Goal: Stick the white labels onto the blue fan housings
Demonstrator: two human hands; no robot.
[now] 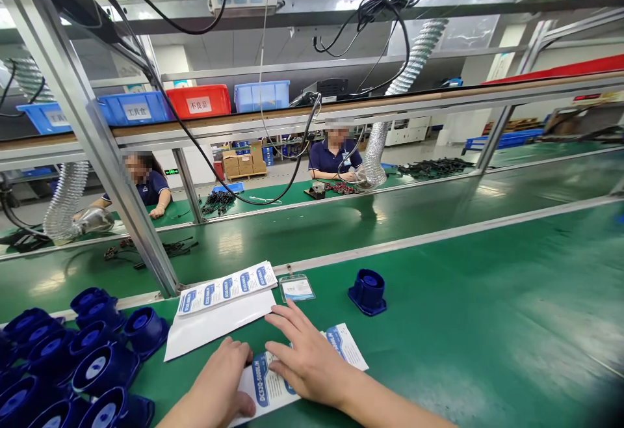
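Both my hands rest on a white sheet of blue-printed labels (341,347) lying on the green bench near the front edge. My left hand (221,379) curls over its left end. My right hand (305,356) lies flat on the sheet with the fingers spread, pointing left. Just beyond them lie a blank white backing sheet (214,330) and a second label sheet (227,287). A single blue plastic part (368,291) stands alone to the right of the sheets.
Several blue plastic parts (73,363) are heaped at the front left. A clear badge holder (296,288) lies by the sheets. An aluminium post (97,142) rises at the left. Two people sit beyond the green conveyor (341,226), near cable bundles.
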